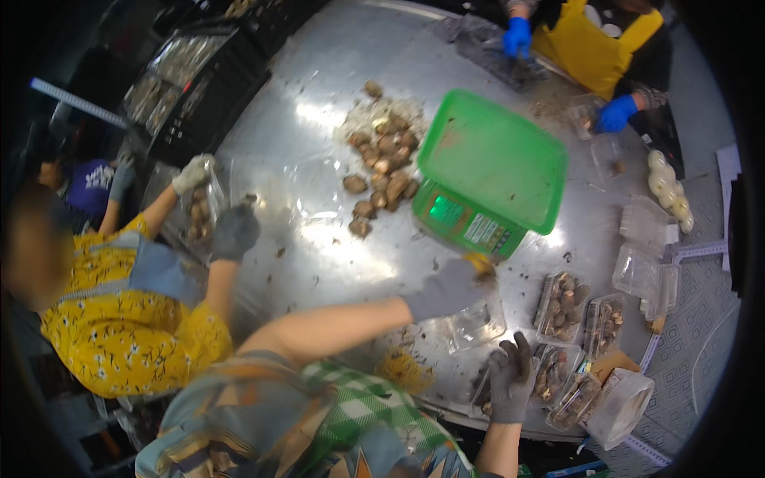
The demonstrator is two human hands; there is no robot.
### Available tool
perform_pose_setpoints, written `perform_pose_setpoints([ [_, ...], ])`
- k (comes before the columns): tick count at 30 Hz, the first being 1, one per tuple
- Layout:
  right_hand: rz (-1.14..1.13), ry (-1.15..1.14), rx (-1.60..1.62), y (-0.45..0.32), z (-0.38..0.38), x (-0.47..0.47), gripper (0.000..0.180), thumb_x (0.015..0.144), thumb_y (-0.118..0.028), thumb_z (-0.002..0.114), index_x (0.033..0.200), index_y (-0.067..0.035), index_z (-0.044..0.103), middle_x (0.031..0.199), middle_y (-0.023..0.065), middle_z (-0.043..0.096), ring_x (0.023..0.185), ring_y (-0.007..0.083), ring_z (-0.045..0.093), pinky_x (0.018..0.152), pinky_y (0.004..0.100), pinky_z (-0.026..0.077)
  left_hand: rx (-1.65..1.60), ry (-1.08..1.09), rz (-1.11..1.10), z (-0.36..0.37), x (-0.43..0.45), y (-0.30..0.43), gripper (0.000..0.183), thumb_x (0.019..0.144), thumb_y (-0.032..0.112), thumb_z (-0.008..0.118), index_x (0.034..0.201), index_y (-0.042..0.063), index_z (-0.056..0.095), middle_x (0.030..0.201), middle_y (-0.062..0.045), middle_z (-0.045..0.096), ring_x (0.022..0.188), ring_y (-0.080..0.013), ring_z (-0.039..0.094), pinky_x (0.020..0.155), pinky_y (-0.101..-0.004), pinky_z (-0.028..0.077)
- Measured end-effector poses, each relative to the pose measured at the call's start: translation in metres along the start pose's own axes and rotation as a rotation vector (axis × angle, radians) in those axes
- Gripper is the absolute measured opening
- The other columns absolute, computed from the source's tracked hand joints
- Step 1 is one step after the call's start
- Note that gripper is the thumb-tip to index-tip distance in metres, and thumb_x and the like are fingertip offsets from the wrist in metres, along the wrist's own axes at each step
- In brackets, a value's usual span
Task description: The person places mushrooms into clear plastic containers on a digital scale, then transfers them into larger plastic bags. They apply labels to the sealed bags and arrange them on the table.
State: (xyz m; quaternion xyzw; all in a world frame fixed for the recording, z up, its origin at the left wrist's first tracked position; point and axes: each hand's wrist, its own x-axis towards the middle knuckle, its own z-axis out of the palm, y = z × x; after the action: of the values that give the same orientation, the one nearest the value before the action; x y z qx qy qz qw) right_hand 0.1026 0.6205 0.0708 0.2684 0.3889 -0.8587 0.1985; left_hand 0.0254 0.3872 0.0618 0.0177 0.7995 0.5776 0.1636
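My left hand (449, 289), in a grey glove, reaches to the front edge of a green weighing scale (469, 218). A blurred yellow and brown thing (480, 267) shows at its fingertips; whether it is gripped cannot be told. Just below that hand an open clear plastic clamshell (476, 322) lies on the metal table. My right hand (512, 379), also gloved in grey, has its fingers raised and apart beside clear boxes filled with brown tubers (562, 306). A green tray (493, 158) sits on the scale, and a heap of small brown tubers, seemingly taro (385, 164), lies to its left.
At the left a co-worker in yellow handles a filled clear box (200, 209). Another person in blue gloves works at the upper right. Black crates (203, 95) stand upper left, empty clamshells (642, 263) at the right. Yellow rubber bands (406, 369) lie near the front edge.
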Motion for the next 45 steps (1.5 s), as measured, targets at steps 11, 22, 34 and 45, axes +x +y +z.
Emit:
perform_pose_setpoints([
  [11,-0.330,-0.040,-0.846,-0.014,0.040,0.039,0.029,0.089,-0.017,0.052,0.110,0.003,0.049,0.087,0.0086,0.058,0.076,0.0152,0.058,0.072,0.0265,0.048,-0.478,0.558,-0.308,-0.049,-0.168,-0.089,0.032,0.088,0.007,0.048,0.117,-0.008,0.048,0.092,-0.012,0.061,0.086,-0.0163,0.059,0.077,-0.0269,0.049],
  [22,-0.967,-0.144,-1.889,0.026,0.065,0.010,0.081,0.062,-0.031,0.075,0.126,-0.002,0.036,0.121,0.0203,0.043,0.111,0.0355,0.043,0.088,0.0399,0.041,-0.425,0.433,-0.244,0.007,-0.125,-0.078,0.032,0.085,0.011,0.053,0.115,-0.001,0.053,0.100,-0.012,0.062,0.087,-0.0160,0.059,0.076,-0.0257,0.046],
  [34,-0.433,-0.618,-1.783,0.089,0.026,-0.042,0.035,0.075,-0.024,0.063,0.103,-0.005,0.056,0.101,0.0137,0.052,0.097,0.0289,0.050,0.080,0.0393,0.043,0.195,0.324,-0.208,0.029,-0.181,-0.096,0.024,0.081,0.012,0.051,0.101,0.004,0.062,0.091,-0.015,0.064,0.082,-0.0297,0.061,0.074,-0.0338,0.049],
  [45,-0.611,-0.777,-2.124,0.077,-0.029,-0.060,0.022,0.072,-0.026,0.063,0.081,-0.006,0.061,0.091,0.0121,0.052,0.085,0.0271,0.052,0.068,0.0394,0.044,0.427,0.305,0.076,0.047,-0.179,-0.102,0.023,0.076,0.015,0.056,0.098,0.008,0.059,0.102,-0.012,0.059,0.097,-0.0272,0.055,0.086,-0.0411,0.040],
])
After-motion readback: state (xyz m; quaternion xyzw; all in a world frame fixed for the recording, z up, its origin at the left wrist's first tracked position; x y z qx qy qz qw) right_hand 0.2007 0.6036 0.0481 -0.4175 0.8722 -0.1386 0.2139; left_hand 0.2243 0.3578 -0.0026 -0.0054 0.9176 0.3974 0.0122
